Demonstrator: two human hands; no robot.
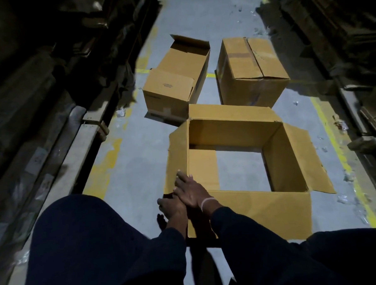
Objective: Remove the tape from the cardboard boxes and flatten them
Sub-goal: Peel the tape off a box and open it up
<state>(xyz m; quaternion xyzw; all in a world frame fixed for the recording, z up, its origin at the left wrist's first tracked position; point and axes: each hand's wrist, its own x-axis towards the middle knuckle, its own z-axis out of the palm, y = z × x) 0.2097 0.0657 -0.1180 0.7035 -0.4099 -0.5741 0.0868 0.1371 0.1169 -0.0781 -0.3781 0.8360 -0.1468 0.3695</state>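
**A:** Where was the near box relative to the hands?

**B:** Directly ahead of them, on the grey floor. Open top and bottom, since floor showed through the middle. Flaps splayed outward on all four sides. Both hands were at its near-left corner.

**A:** Hand state?

**B:** Right hand lay flat, fingers straight, pressing on the left wall and flap at that corner. It crossed over the left hand, which sat just under and beside it at the same corner. Left fingers looked curled, but whether they gripped the cardboard, I couldn't tell; too dark and partly covered. A pale band sat on the right wrist.

**A:** Other boxes?

**B:** Two, farther up the aisle, well apart from the hands. The left box lay on its side with its far end open. The right box stood closed, tape visible along its top seam.

**A:** Surroundings?

**B:** Dark racking on both sides, yellow floor lines, clear plastic scraps scattered along the edges.
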